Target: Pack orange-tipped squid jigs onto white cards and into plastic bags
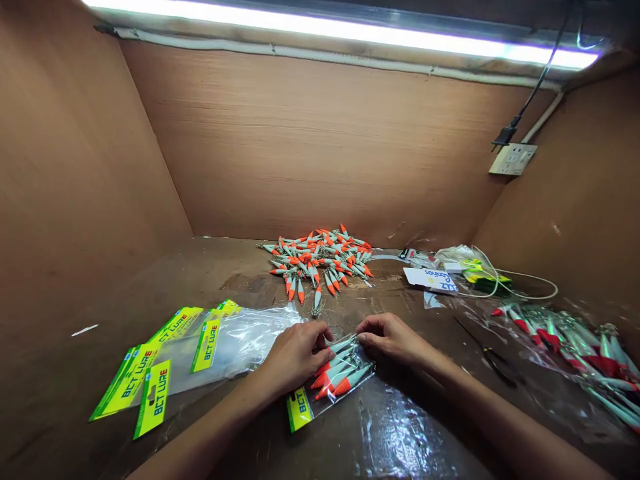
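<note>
A clear plastic bag (320, 407) with a yellow-green printed header lies on the table in front of me, holding several pale fishing lures (345, 363) with orange tips. My left hand (300, 353) is closed at the bag's left edge, thumb and fingers pinching around it beside the lures. At the bag's upper right corner, my right hand (390, 339) pinches the film between thumb and fingertips, near the metal hooks. Just beyond the hands, a single lure (317, 300) lies in front of a heap of loose orange-and-pale lures (320, 257).
Left, flat header bags (215, 363) lie fanned out. To the right are pliers (495, 363), a handwritten white card (430, 280), a looped white cord (545, 283) and more packed lures with red tips (570, 340). Wooden walls enclose the table; a black plug (505, 135) hangs above.
</note>
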A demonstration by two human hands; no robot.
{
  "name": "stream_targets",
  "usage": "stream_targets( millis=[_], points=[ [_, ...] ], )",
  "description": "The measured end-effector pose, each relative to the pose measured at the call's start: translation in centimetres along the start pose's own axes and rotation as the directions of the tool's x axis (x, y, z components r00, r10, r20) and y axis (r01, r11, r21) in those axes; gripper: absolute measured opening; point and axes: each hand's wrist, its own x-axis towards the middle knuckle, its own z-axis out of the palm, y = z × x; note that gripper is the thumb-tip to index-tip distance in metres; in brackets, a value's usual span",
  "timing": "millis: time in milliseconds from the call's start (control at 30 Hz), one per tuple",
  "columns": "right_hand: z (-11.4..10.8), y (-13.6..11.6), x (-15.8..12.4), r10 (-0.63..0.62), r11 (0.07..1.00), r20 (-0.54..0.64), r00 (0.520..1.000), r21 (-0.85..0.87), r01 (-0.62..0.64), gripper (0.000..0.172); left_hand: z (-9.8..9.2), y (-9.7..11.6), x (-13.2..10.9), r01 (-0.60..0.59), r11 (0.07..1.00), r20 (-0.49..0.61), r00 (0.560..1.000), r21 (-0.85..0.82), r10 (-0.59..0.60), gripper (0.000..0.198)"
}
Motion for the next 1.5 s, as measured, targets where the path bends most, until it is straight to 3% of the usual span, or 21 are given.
stream_targets(
  millis=[233,733,900,1200,1333,1500],
  points=[
    [-0.2,-0.1,-0.2,0.045,0.999,0.056,0.997,-0.02,-0.044,0.022,0.6,0.4,-0.2,-0.007,1.0,-0.035,0.999,0.007,0.007,0.027],
    [-0.9,-0.4,-1.2,0.172,0.984,0.122,0.977,-0.074,-0.164,0.019,0.9,1.3,-0.7,-0.064,0.994,0.031,0.998,0.086,0.061,0.033],
    [-0.2,-0.9,-1.3,0.114,0.989,0.024,0.993,-0.101,-0.111,0.017,1.4,0.6,-0.4,-0.031,0.999,-0.002,1.0,0.021,0.031,0.039],
    [0.8,-0.8,-0.9,0.04,0.997,0.009,0.999,-0.063,-0.039,0.022,2.2,0.0,0.2,-0.058,0.985,-0.046,0.998,-0.162,0.051,0.035],
    [0.6,-0.7,-0.8,0.034,0.998,0.035,0.999,-0.058,-0.032,0.024,1.4,0.4,0.1,-0.078,0.989,-0.063,0.996,-0.124,0.07,0.031],
    [0.9,-0.7,-0.9,0.009,0.996,-0.009,1.0,-0.083,-0.01,0.022,1.0,1.7,-0.7,-0.126,0.992,0.018,0.992,0.003,0.126,0.031]
  ],
)
